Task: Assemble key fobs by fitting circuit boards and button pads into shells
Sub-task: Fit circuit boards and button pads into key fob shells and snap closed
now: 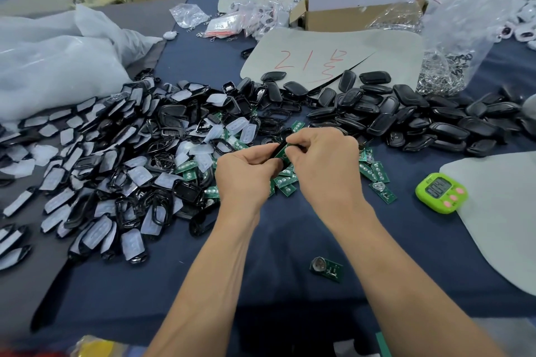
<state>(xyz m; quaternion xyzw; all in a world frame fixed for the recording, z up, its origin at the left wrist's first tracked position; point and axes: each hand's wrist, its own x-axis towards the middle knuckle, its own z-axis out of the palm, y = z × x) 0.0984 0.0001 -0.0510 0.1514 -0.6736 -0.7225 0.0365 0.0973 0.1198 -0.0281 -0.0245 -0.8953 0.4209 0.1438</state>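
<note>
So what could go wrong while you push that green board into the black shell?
The left hand and right hand pinch the shell and green board together, so the board might go in crooked or bend. They work right above the pile of loose boards, so a dropped part could get lost there. The single board lying by the forearms could get brushed away.
</note>
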